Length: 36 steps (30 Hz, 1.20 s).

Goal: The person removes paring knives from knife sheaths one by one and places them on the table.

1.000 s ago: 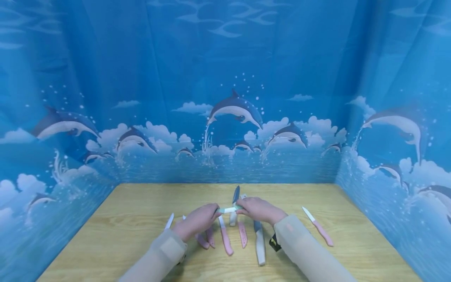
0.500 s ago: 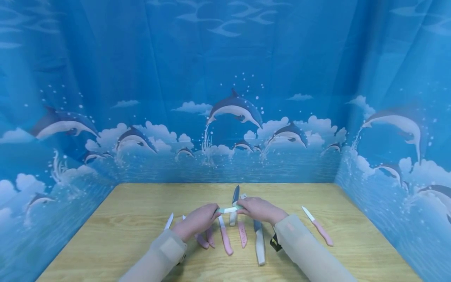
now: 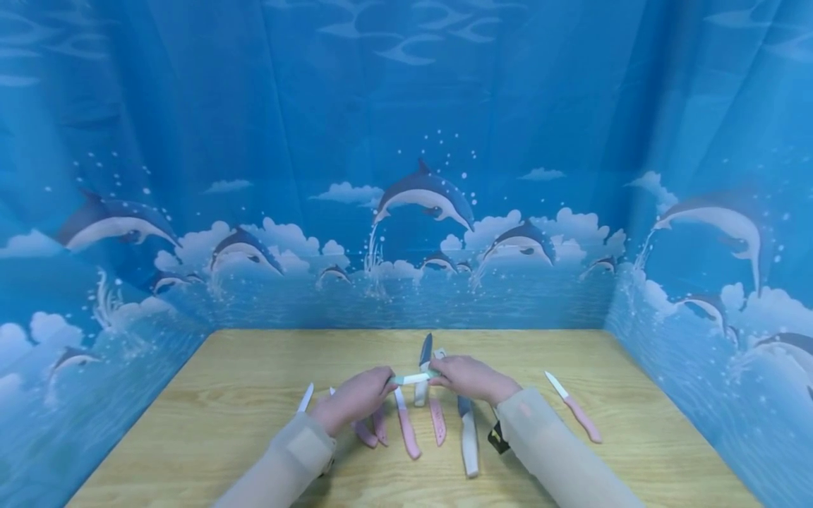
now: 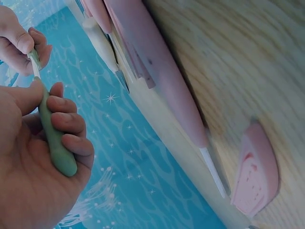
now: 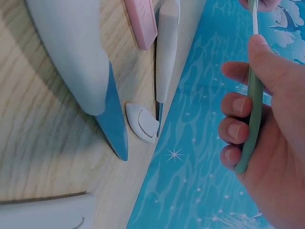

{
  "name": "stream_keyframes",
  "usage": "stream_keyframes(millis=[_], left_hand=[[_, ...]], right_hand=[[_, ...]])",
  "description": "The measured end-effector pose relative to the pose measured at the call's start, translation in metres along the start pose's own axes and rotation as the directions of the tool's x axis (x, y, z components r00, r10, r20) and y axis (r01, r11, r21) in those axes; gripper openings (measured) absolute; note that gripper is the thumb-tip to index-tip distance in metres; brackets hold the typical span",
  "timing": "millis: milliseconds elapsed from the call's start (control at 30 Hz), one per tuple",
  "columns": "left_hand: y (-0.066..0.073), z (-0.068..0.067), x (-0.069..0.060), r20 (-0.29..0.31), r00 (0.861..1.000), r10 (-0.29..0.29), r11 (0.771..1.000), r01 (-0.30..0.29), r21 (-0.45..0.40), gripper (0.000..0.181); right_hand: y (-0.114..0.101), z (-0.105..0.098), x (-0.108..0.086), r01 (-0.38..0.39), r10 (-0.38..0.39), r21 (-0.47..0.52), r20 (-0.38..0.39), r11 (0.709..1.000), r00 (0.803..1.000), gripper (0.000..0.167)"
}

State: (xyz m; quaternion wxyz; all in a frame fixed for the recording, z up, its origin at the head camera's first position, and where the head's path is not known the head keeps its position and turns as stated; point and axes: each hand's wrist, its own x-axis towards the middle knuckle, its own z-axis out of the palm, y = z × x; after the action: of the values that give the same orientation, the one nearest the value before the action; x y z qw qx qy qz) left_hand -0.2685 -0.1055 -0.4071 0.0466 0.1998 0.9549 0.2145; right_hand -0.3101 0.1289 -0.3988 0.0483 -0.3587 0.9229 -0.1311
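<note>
My left hand [image 3: 357, 398] grips the green handle [image 4: 58, 143] of a small knife, fingers curled round it. White blade [image 3: 416, 379] shows between my two hands, above the table. My right hand [image 3: 471, 379] holds a slim green sheath [image 5: 254, 114] at the blade's other end; the blade's tip is hidden there. Below lie a pink-handled knife [image 3: 408, 430], a pink sheath [image 3: 437, 422] and a white-handled knife with dark blade [image 3: 468, 441]. Another dark-bladed knife [image 3: 426, 349] lies behind my hands.
A pink-handled knife [image 3: 574, 409] lies apart at the right. More pink pieces [image 3: 379, 425] and a pale blade [image 3: 306, 397] are partly hidden by my left arm. White sheaths [image 5: 142, 123] lie on the wooden table [image 3: 254, 367]. A blue dolphin-print curtain [image 3: 406, 141] encloses the back and sides.
The green sheath has shifted slightly right with my right hand, and a little more white blade shows. My left hand stays almost still.
</note>
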Motion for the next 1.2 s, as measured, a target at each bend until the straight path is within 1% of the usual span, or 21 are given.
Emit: stream_keyframes(millis=[233,467,833,1200], left_hand=[[-0.0019,0.0011,0.0002,-0.007,1.000,0.010,1.000,-0.010,-0.001,0.018],[-0.0028,0.0021,0.0018,0.000,1.000,-0.015,1.000,0.015,0.007,0.019],[-0.0036,0.0035,0.0034,0.000,1.000,-0.026,1.000,0.026,0.013,0.019],[-0.0029,0.0023,0.0039,0.009,0.999,-0.036,0.999,0.036,0.010,0.020]], right_hand=[[0.0012,-0.0001,-0.0011,-0.022,0.022,0.014,0.005,1.000,1.000,0.017],[0.0003,-0.0017,-0.0010,-0.020,0.020,0.016,0.008,1.000,1.000,0.016],[0.0012,-0.0015,-0.0004,-0.023,0.022,0.010,0.019,1.000,1.000,0.015],[0.0030,-0.0015,-0.0009,-0.030,0.029,0.017,0.019,0.999,0.999,0.021]])
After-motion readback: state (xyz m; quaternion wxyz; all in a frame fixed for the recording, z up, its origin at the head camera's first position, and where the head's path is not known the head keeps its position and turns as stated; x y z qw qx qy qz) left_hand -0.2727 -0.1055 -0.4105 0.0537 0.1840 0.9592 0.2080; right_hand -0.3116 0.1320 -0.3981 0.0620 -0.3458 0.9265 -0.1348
